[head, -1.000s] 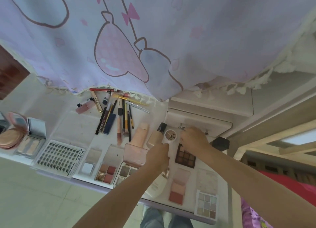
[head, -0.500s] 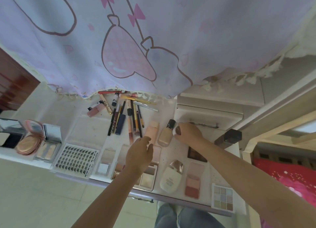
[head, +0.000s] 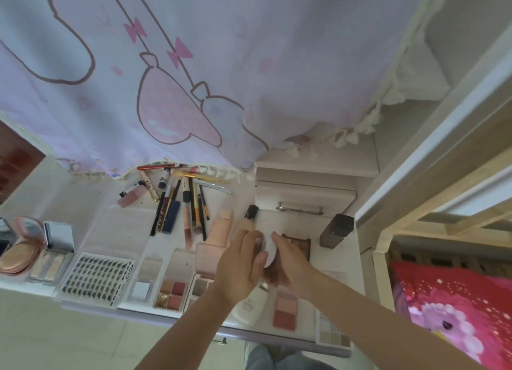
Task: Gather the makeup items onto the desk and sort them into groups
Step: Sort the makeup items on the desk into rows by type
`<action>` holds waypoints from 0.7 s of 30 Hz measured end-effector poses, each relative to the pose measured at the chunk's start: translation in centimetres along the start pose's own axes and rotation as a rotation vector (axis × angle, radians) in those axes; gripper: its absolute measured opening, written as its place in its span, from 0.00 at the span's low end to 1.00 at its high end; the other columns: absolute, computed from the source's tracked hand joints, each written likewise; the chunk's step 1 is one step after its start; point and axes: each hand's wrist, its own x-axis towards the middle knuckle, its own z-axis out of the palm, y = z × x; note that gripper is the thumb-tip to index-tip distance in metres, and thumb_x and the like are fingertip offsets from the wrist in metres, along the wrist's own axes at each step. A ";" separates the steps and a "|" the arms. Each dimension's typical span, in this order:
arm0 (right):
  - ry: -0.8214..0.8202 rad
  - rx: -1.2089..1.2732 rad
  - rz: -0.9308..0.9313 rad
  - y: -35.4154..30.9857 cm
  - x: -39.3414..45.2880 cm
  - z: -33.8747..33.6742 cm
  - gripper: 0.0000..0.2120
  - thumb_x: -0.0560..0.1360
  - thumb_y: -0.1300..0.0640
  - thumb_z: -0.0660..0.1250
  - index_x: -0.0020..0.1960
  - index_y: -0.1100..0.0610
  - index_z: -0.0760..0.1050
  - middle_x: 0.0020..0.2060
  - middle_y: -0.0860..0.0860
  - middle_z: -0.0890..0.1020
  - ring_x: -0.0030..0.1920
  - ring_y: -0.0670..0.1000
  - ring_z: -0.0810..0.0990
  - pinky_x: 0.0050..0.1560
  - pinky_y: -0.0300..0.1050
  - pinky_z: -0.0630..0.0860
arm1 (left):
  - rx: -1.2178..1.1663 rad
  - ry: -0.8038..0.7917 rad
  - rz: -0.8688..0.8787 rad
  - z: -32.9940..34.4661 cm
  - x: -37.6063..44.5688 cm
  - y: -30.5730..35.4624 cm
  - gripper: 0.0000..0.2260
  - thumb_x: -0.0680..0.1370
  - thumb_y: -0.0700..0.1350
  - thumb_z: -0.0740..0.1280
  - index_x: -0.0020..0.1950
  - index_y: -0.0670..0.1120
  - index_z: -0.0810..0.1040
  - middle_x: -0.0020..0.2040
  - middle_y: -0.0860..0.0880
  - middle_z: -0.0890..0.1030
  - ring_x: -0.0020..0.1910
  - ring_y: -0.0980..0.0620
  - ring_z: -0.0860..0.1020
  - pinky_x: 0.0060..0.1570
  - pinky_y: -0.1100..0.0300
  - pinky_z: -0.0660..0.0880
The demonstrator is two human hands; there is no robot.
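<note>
Sorting looks well advanced on the white counter [head: 83, 225]: a cluster of slim pencils, brushes and lip tubes [head: 182, 203] lies toward the far edge under the hem of the lilac printed curtain [head: 249, 64], two peach foundation tubes [head: 221, 227] lie side by side near the middle, and a row of open palettes runs along the near edge, from the round pink powder compact [head: 20, 252] at the left end, past the clear tray of false lashes [head: 98, 276] and the small blush quad [head: 171, 293], to the pale eyeshadow grid [head: 332, 333] at the near right corner. A dark square-capped bottle [head: 336, 229] stands alone by the right edge, so a few pieces probably remain to be grouped. Both hands meet over the middle of the counter around a small round white compact [head: 270, 249], raised above the palettes. The left hand [head: 238, 264] curls its fingers [head: 256, 245] round the compact's left side, while the right hand [head: 288, 267] cups it from the right and beneath, thumb up along its edge. Most of the compact is hidden between the hands, so whether it is open cannot be told. Judging by the grip, it is being inspected or closed before joining a group.
</note>
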 end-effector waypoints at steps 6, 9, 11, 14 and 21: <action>0.090 -0.089 0.175 2.4 -0.3 -1.0 0.26 0.78 0.42 0.47 0.34 0.57 0.72 0.19 0.51 0.74 0.22 0.48 0.71 0.25 0.34 0.66 | 0.010 -0.052 -0.046 1.5 -2.0 0.2 0.33 0.79 0.59 0.41 0.39 0.34 0.73 0.32 0.45 0.71 0.27 0.45 0.72 0.26 0.62 0.67; 0.142 -0.244 0.196 3.4 -0.2 -1.0 0.27 0.78 0.44 0.45 0.32 0.57 0.71 0.17 0.50 0.73 0.20 0.47 0.69 0.23 0.34 0.64 | 0.075 -0.039 -0.051 1.7 -2.6 0.6 0.30 0.80 0.55 0.42 0.35 0.36 0.72 0.28 0.47 0.67 0.24 0.46 0.71 0.24 0.64 0.65; 0.172 -0.253 0.191 3.5 0.0 -0.6 0.26 0.78 0.44 0.46 0.31 0.57 0.70 0.17 0.49 0.72 0.21 0.46 0.69 0.24 0.34 0.64 | 0.081 -0.039 -0.095 1.8 -2.7 0.7 0.24 0.79 0.50 0.46 0.34 0.36 0.71 0.27 0.46 0.67 0.23 0.45 0.70 0.24 0.63 0.65; 0.189 -0.269 0.120 3.2 0.5 0.4 0.25 0.78 0.44 0.45 0.33 0.56 0.70 0.15 0.47 0.70 0.21 0.45 0.68 0.23 0.33 0.64 | 0.000 -0.054 -0.226 1.4 -2.4 0.6 0.21 0.74 0.52 0.43 0.36 0.41 0.68 0.28 0.50 0.64 0.27 0.48 0.67 0.28 0.60 0.64; 0.085 -0.575 -0.217 2.0 0.6 2.7 0.14 0.80 0.46 0.47 0.45 0.50 0.68 0.31 0.47 0.74 0.23 0.39 0.72 0.28 0.34 0.66 | -0.222 -0.301 -0.626 -1.4 -0.2 -2.6 0.19 0.82 0.47 0.44 0.34 0.49 0.65 0.30 0.50 0.69 0.30 0.57 0.69 0.31 0.71 0.67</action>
